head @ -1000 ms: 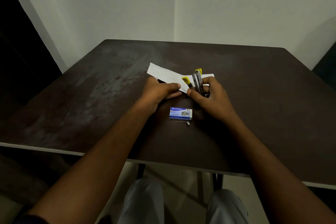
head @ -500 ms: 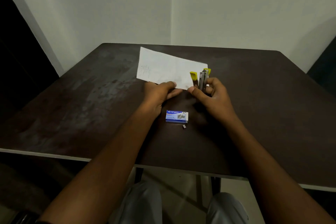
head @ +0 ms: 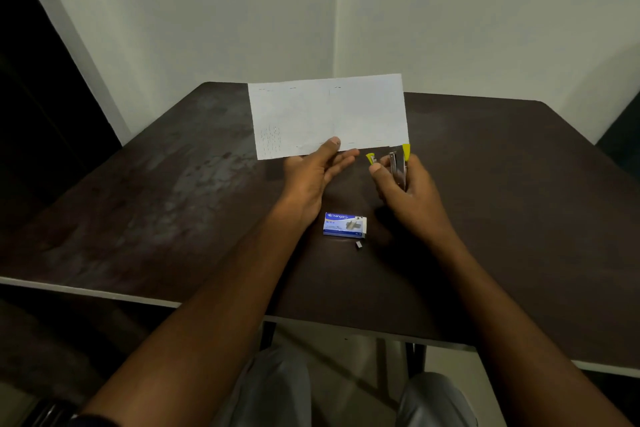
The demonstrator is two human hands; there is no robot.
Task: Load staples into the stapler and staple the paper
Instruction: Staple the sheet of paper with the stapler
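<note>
the paper (head: 329,114) was pinched upright by the left hand (head: 313,173); the stapler (head: 398,165) was gripped by the right hand (head: 407,192).

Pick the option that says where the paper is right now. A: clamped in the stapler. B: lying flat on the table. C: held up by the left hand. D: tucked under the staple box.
C: the left hand pinches the bottom edge of the paper, holding it upright; the stapler sits apart in the right hand.

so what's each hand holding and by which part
Left hand pinches the paper by its bottom edge, held upright. Right hand grips the stapler around its lower body.
</note>
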